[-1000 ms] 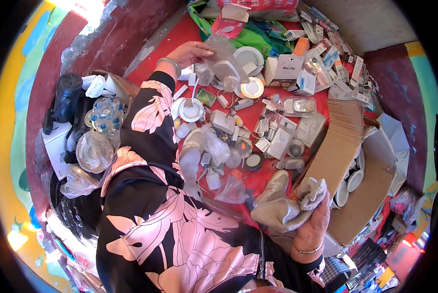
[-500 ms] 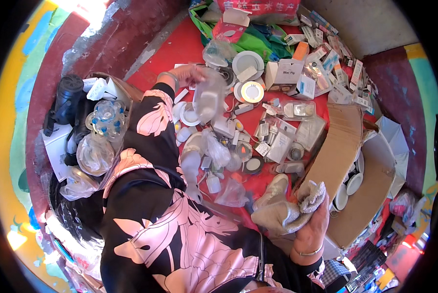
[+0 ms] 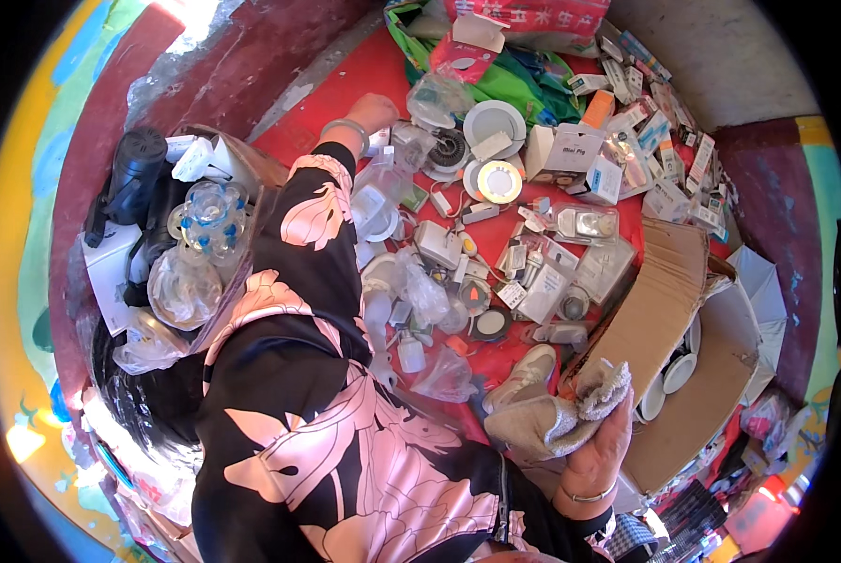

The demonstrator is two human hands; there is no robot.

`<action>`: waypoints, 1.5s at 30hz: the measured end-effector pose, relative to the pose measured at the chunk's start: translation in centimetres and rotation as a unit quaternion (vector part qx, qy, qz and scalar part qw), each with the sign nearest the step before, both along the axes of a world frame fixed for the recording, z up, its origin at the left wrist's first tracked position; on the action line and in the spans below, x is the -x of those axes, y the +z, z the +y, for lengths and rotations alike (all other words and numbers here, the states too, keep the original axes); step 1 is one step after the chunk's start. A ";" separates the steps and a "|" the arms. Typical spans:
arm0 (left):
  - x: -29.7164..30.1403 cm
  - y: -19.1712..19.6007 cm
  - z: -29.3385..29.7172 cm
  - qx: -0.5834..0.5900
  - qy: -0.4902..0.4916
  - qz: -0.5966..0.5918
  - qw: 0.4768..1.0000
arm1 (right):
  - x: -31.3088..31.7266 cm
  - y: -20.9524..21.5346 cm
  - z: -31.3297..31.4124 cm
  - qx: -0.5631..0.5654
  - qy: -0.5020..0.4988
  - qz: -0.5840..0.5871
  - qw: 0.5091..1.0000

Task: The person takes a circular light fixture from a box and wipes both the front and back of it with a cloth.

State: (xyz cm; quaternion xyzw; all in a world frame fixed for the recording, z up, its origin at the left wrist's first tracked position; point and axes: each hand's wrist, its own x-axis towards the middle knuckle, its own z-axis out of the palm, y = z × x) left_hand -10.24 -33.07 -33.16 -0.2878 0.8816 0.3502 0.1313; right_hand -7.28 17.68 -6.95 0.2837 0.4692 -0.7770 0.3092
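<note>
My left hand (image 3: 374, 112) reaches out to the far left of the pile, its fingers curled down and closed. Below it lies a small white item (image 3: 377, 141); whether the fingers grip anything is hidden. Clear plastic packaging (image 3: 377, 192) rests near my left sleeve, with another clear plastic piece (image 3: 411, 146) just right of the hand. At lower right my right hand (image 3: 611, 433) is closed round a crumpled whitish-beige cloth (image 3: 541, 422). Round downlights (image 3: 494, 181) and a black finned lamp part (image 3: 448, 147) sit to the right of my left hand.
A cardboard box (image 3: 650, 281) with white round discs (image 3: 680, 372) stands at right. Several small boxes (image 3: 660, 141) are heaped at the far right. At left a box holds clear plastic ware (image 3: 212, 216) beside a black cylinder (image 3: 139, 164). A shoe (image 3: 530, 368) shows beside the cloth.
My left hand has moved a little away from me and no longer has the clear plastic packaging beside its fingers; the packaging now lies lower left. My right hand keeps the cloth.
</note>
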 end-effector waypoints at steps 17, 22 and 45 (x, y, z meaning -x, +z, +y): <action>3.4 -9.4 4.3 0.117 0.036 -0.057 0.991 | 0.2 -0.8 -0.5 -0.057 -0.028 -0.023 0.998; -0.7 -3.2 10.3 0.141 -0.239 -0.164 0.946 | -0.2 -0.3 0.5 -0.049 -0.021 0.001 0.999; -7.9 -5.3 10.9 0.014 -0.316 -0.260 0.912 | 0.0 -0.6 0.6 -0.060 -0.047 -0.027 0.997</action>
